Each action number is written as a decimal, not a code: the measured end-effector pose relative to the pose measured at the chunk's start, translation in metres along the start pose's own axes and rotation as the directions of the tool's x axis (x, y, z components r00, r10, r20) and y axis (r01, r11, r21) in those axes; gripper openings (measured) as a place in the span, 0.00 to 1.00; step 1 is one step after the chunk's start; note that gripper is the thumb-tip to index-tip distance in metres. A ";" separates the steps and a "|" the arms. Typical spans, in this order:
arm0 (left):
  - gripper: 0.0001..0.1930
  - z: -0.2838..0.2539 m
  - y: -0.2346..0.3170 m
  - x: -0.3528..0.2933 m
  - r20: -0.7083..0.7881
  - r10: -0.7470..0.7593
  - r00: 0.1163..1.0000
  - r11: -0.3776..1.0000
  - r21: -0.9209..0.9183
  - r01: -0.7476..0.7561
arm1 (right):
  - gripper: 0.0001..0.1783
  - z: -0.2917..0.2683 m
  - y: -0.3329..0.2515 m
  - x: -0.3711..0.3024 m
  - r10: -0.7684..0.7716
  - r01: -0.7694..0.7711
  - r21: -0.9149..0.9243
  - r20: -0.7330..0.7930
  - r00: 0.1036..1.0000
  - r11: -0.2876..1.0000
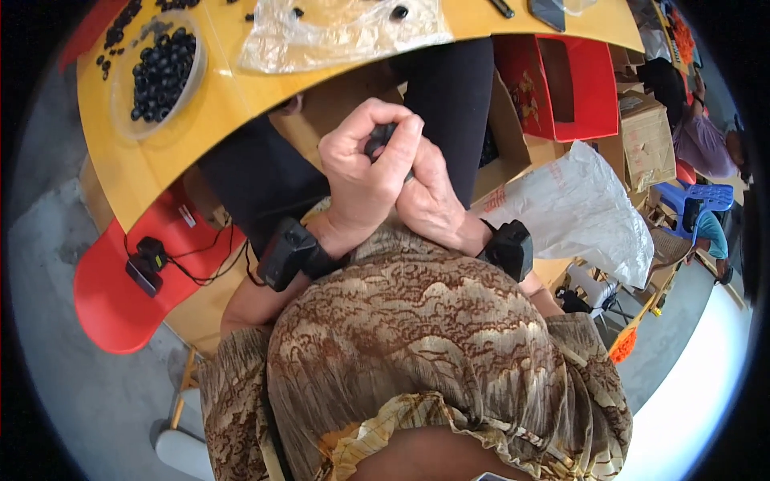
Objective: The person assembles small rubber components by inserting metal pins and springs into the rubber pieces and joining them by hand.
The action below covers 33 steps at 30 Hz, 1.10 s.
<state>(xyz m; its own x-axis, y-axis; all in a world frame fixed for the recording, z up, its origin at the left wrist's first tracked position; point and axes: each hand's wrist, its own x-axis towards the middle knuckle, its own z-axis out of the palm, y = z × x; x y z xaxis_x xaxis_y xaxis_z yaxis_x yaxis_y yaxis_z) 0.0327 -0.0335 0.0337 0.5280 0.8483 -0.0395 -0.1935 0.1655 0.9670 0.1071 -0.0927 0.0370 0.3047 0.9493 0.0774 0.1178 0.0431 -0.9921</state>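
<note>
My left hand [361, 180] is closed, its thumb and curled forefinger pressed round a small black part [380, 138]. Close against it, my right hand [433, 192] is closed too, fingers wrapped in at the same spot. A dark bit shows between the two hands, but most of what they hold is hidden. Both hands are above my lap, just short of the yellow table [233, 100]. On the table's left stands a clear plastic bowl [122, 120] with many small black round pieces [164, 72]. More of these pieces lie loose beside it.
A clear plastic bag [337, 36] lies flat on the table. To the right are a red box [597, 88], a cardboard box [646, 140] and a white plastic sack [585, 216]. A red stool [112, 297] holding black devices stands left. Another person [706, 144] is at far right.
</note>
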 end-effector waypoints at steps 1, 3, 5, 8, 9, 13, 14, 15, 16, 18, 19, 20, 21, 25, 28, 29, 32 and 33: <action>0.02 -0.002 -0.004 -0.001 -0.011 -0.028 1.000 0.999 -0.035 0.028 | 0.15 0.000 -0.001 0.002 0.000 0.000 -0.017 0.006 1.000 1.000; 0.10 -0.007 -0.007 0.000 0.084 -0.089 0.992 0.988 -0.122 0.099 | 0.13 -0.002 -0.007 0.004 0.172 -0.170 0.149 0.002 0.985 0.974; 0.27 -0.008 -0.012 0.002 0.111 0.014 0.994 0.906 -0.423 0.034 | 0.10 -0.014 -0.001 0.001 0.401 -0.371 0.368 -0.003 0.916 0.852; 0.35 -0.022 -0.015 0.010 0.135 -0.055 0.989 0.907 -0.408 0.106 | 0.12 -0.051 0.004 -0.008 0.409 -0.307 0.369 -0.238 0.881 0.877; 0.33 -0.028 -0.014 0.012 0.141 -0.091 0.986 0.881 -0.450 0.146 | 0.12 -0.065 0.010 -0.013 0.404 -0.293 0.343 -0.317 0.858 0.892; 0.28 -0.043 -0.018 0.016 0.222 -0.233 0.947 0.647 -0.691 0.322 | 0.14 -0.109 0.027 -0.026 0.388 -0.452 0.003 -0.517 0.763 0.892; 0.25 -0.042 -0.017 0.017 0.209 -0.267 0.941 0.628 -0.703 0.334 | 0.14 -0.122 0.037 -0.031 0.403 -0.563 -0.160 -0.544 0.736 0.811; 0.25 -0.041 -0.016 0.017 0.221 -0.258 0.941 0.629 -0.701 0.337 | 0.14 -0.129 0.046 -0.038 0.393 -0.558 -0.161 -0.554 0.734 0.814; 0.23 -0.040 -0.016 0.017 0.229 -0.268 0.936 0.619 -0.703 0.350 | 0.15 -0.129 0.044 -0.037 0.267 -0.539 -0.352 -0.589 0.763 0.765; 0.18 -0.039 -0.012 0.017 0.213 -0.298 0.931 0.629 -0.689 0.359 | 0.18 -0.127 0.042 -0.031 0.140 -0.459 -0.452 -0.580 0.803 0.765; 0.18 -0.039 -0.012 0.016 0.230 -0.292 0.928 0.628 -0.686 0.368 | 0.17 -0.119 0.028 -0.021 0.259 -0.526 -0.322 -0.602 0.755 0.787; 0.17 -0.039 -0.010 0.017 0.223 -0.291 0.930 0.655 -0.662 0.363 | 0.17 -0.117 0.024 -0.016 0.261 -0.473 -0.285 -0.552 0.792 0.833; 0.16 -0.040 -0.009 0.018 0.214 -0.289 0.933 0.681 -0.639 0.358 | 0.17 -0.116 0.023 -0.010 0.256 -0.419 -0.245 -0.499 0.828 0.874; 0.13 -0.040 -0.001 0.020 0.205 -0.291 0.935 0.696 -0.626 0.353 | 0.17 -0.116 0.021 0.022 0.102 -0.303 -0.343 -0.496 0.862 0.889; 0.12 -0.042 0.007 0.017 0.173 -0.304 0.937 0.703 -0.623 0.343 | 0.16 -0.136 0.014 0.053 -0.186 -0.240 -0.622 -0.540 0.821 0.746; 0.12 -0.043 0.008 0.017 0.153 -0.316 0.936 0.702 -0.626 0.339 | 0.18 -0.146 0.019 0.063 -0.315 -0.230 -0.725 -0.531 0.786 0.650; 0.11 -0.046 0.007 0.015 0.126 -0.335 0.934 0.697 -0.634 0.335 | 0.21 -0.171 0.027 0.089 -0.399 -0.261 -0.832 -0.480 0.781 0.491; 0.11 -0.047 0.007 0.015 0.111 -0.349 0.931 0.695 -0.636 0.336 | 0.23 -0.178 0.036 0.097 -0.440 -0.292 -0.868 -0.463 0.770 0.403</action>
<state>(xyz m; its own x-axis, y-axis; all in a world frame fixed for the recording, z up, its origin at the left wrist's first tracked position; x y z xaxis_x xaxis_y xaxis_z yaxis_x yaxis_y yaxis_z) 0.0010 0.0041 0.0280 0.6505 0.6762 -0.3459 -0.4829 0.7197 0.4988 0.3093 -0.0546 0.0260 0.6202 0.5674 0.5416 0.7785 -0.5297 -0.3366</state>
